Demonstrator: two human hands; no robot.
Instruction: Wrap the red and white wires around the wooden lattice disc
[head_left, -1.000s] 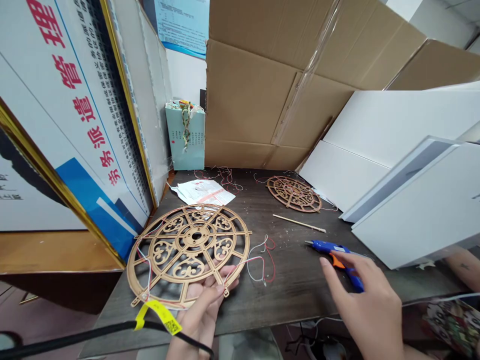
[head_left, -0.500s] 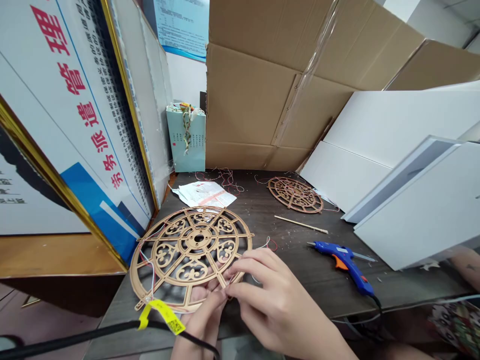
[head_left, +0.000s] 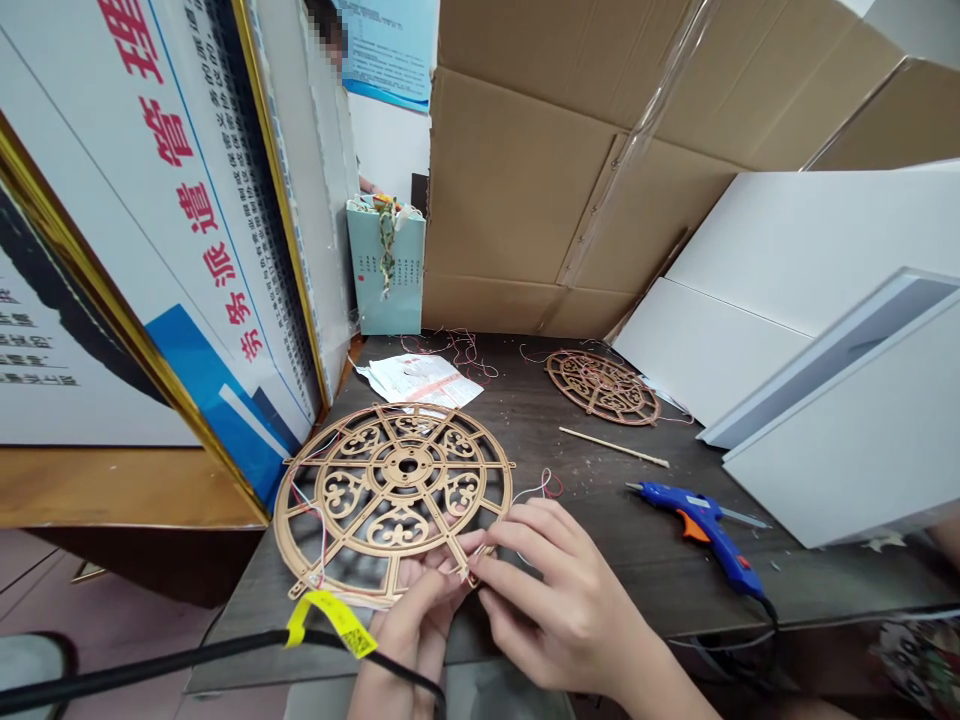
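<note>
A round openwork wooden wheel (head_left: 391, 466) with scroll patterns tilts up from the table's near side. My left hand (head_left: 420, 620) grips its near rim, fingers underneath and thumb at the edge. On the same rim, just to the right, my right hand (head_left: 559, 590) is closed with thumb and fingertips together; a thin wire seems to run there, but the fingertips hide what they pinch. Thin red and white wires (head_left: 324, 535) trail along the wheel's left part. A loop of wire (head_left: 546, 482) sticks out beyond my right hand.
A blue glue gun (head_left: 701, 525) lies at the right, near a thin stick (head_left: 613, 446) and a second wooden wheel (head_left: 604, 388). Paper (head_left: 424, 380) and loose wires lie behind. A black cable with a yellow tag (head_left: 341, 622) crosses in front. Cardboard (head_left: 510, 200) stands at the back.
The view has shifted slightly, so the scene sits a little further right. Both hands stay at the same part of the wheel's rim, with only small finger movement.
</note>
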